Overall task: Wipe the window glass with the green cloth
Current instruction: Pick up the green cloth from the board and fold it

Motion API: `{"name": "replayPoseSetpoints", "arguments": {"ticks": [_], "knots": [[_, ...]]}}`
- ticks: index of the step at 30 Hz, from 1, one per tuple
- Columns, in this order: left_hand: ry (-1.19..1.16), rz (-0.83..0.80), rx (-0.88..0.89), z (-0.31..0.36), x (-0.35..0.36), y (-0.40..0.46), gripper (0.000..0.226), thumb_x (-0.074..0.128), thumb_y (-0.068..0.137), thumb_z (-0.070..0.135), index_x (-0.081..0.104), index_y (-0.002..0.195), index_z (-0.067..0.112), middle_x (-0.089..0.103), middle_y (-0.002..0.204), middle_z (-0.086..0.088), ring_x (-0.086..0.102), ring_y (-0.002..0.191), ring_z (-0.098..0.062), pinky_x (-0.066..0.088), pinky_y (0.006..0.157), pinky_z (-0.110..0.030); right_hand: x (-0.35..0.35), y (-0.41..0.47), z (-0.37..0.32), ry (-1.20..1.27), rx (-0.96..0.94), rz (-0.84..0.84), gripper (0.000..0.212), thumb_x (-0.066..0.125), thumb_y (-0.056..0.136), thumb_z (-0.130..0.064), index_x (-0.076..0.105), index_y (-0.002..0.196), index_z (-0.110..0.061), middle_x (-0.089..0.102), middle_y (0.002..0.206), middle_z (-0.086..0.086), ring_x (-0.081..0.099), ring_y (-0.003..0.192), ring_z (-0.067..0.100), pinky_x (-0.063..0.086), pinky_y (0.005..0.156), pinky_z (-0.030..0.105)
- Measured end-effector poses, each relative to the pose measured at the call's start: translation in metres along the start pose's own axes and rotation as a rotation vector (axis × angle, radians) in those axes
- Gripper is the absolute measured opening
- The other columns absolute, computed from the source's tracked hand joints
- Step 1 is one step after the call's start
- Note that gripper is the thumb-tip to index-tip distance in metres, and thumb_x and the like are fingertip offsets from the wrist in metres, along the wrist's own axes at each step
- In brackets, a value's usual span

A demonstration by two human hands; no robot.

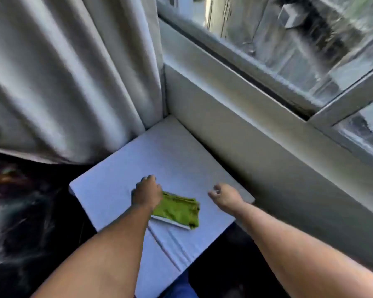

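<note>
At the upper left of the frame hangs a pale grey pleated curtain (pixel 69 72), and below it the area is dark and blurred. In the lower middle stands a white flat tabletop (pixel 121 168), set in the corner under the window. The person's left hand (pixel 146 193) lies over the left edge of the folded green cloth with a white border (pixel 178 209). The fingers are curled downward, but the view does not show if its grip already pinches the cloth. The cloth lies flat on the tabletop, in the lower centre of the frame, between the two hands. The right hand (pixel 224 195) is right of the cloth and apart from it, with loosely curled fingers, holding nothing. At the upper right is the window glass (pixel 299 44) in a grey frame (pixel 235 67), blurred, well apart from the cloth.
</note>
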State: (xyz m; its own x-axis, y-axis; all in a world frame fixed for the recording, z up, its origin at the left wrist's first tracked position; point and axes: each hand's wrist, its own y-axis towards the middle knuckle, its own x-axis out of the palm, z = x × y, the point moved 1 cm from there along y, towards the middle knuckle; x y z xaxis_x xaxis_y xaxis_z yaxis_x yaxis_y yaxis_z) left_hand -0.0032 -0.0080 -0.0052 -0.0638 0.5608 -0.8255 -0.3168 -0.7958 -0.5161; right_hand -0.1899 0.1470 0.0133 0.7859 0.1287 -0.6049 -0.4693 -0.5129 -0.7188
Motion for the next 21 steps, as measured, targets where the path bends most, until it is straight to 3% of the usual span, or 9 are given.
{"name": "replayPoseSetpoints", "arguments": {"ticks": [2,3,5,7,9,11,14,17,21], "knots": [[-0.051,-0.102,-0.106,-0.036,0.03,0.027,0.031,0.05,0.095,0.03,0.061,0.113,0.007,0.066,0.123,-0.02,0.062,0.116,-0.04,0.051,0.091,-0.042,0.054,0.036,-0.003,0.08,0.046,-0.11,0.038,0.057,0.099,-0.032,0.068,0.112,0.001,0.068,0.105,0.019,0.066,0.113,0.035,0.05,0.087,0.035],[-0.084,-0.128,-0.135,-0.055,0.048,0.039,0.032,0.051,0.095,0.03,0.061,0.11,0.004,0.067,0.12,-0.022,0.062,0.114,-0.04,0.05,0.088,-0.041,0.082,0.051,-0.004,0.082,0.079,-0.166,0.037,0.058,0.098,-0.031,0.067,0.112,0.002,0.067,0.106,0.02,0.065,0.113,0.035,0.049,0.086,0.035],[-0.129,-0.209,-0.181,-0.081,0.077,0.053,0.029,0.053,0.095,0.027,0.062,0.101,0.001,0.069,0.113,-0.026,0.063,0.111,-0.042,0.048,0.084,-0.04,0.13,0.071,-0.006,0.063,0.137,-0.251,0.044,0.058,0.099,-0.033,0.061,0.126,0.001,0.065,0.127,0.023,0.061,0.123,0.034,0.047,0.094,0.034],[-0.179,-0.249,-0.166,-0.091,0.094,0.063,0.021,0.054,0.093,0.022,0.059,0.082,0.004,0.069,0.105,-0.03,0.064,0.105,-0.043,0.047,0.08,-0.04,0.156,0.086,-0.009,0.087,0.215,-0.209,0.047,0.06,0.099,-0.033,0.057,0.13,0.002,0.062,0.134,0.024,0.06,0.125,0.036,0.047,0.1,0.037],[-0.227,-0.246,-0.172,-0.091,0.103,0.071,0.021,0.056,0.091,0.019,0.055,0.074,0.007,0.069,0.098,-0.031,0.065,0.1,-0.044,0.046,0.076,-0.039,0.173,0.098,-0.013,0.138,0.316,-0.121,0.043,0.064,0.096,-0.031,0.061,0.123,0.003,0.066,0.128,0.025,0.063,0.12,0.038,0.051,0.097,0.038],[-0.272,-0.204,-0.189,-0.088,0.113,0.075,0.021,0.061,0.09,0.022,0.06,0.081,0.003,0.071,0.098,-0.027,0.066,0.099,-0.041,0.05,0.078,-0.038,0.188,0.105,-0.017,0.239,0.433,-0.039,0.042,0.07,0.091,-0.032,0.062,0.118,-0.001,0.068,0.124,0.022,0.065,0.115,0.037,0.053,0.093,0.038],[-0.278,-0.203,-0.21,-0.078,0.126,0.077,0.035,0.072,0.083,0.036,0.06,0.087,0.004,0.073,0.097,-0.02,0.068,0.097,-0.037,0.051,0.076,-0.037,0.2,0.11,-0.02,0.381,0.577,0.063,0.057,0.082,0.075,-0.031,0.058,0.12,-0.006,0.067,0.124,0.017,0.067,0.114,0.036,0.055,0.092,0.039],[-0.233,-0.197,-0.232,-0.077,0.134,0.083,0.04,0.076,0.078,0.039,0.067,0.096,0.004,0.073,0.101,-0.017,0.068,0.1,-0.035,0.052,0.077,-0.035,0.208,0.116,-0.008,0.415,0.572,0.068,0.066,0.087,0.072,-0.03,0.051,0.121,-0.007,0.067,0.123,0.015,0.067,0.113,0.035,0.054,0.09,0.037],[-0.299,-0.306,-0.196,-0.082,0.123,0.089,0.013,0.072,0.077,0.023,0.067,0.077,0.011,0.068,0.078,-0.011,0.065,0.078,-0.027,0.044,0.066,-0.028,0.201,0.117,0.015,0.472,0.457,-0.119,0.078,0.094,0.064,-0.027,0.05,0.124,-0.006,0.066,0.118,0.013,0.068,0.105,0.031,0.06,0.085,0.037]]}}
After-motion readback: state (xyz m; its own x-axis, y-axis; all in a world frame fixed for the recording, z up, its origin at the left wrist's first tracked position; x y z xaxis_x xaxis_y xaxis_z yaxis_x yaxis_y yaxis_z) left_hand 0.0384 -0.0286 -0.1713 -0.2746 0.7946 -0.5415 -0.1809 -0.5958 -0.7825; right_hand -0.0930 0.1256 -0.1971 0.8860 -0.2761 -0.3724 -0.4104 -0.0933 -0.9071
